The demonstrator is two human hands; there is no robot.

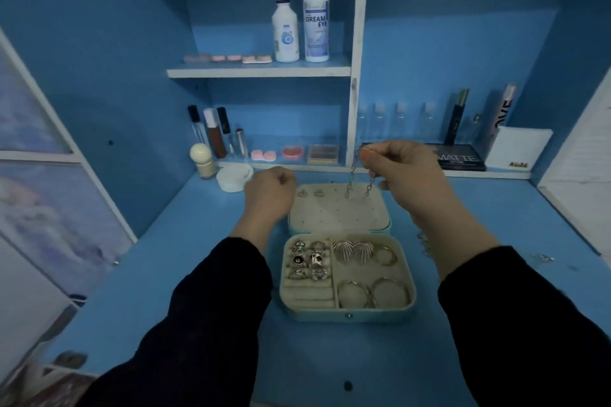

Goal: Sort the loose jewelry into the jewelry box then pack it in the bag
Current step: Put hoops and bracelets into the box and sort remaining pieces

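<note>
Blue desk [205, 274] with jewelry box [347, 315]

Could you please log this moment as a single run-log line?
right hand: pinches chain over open jewelry box | left hand: curled beside box | rings, earrings in box

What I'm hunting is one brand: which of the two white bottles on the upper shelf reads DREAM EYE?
The right-hand bottle, taller, with a pointed tip; the left bottle shows only a blue round logo.

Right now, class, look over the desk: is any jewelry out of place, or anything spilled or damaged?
A small silver piece lies on the desk just right of the jewelry box, a second silver piece farther right, both outside it. Nothing looks spilled or damaged.
</note>
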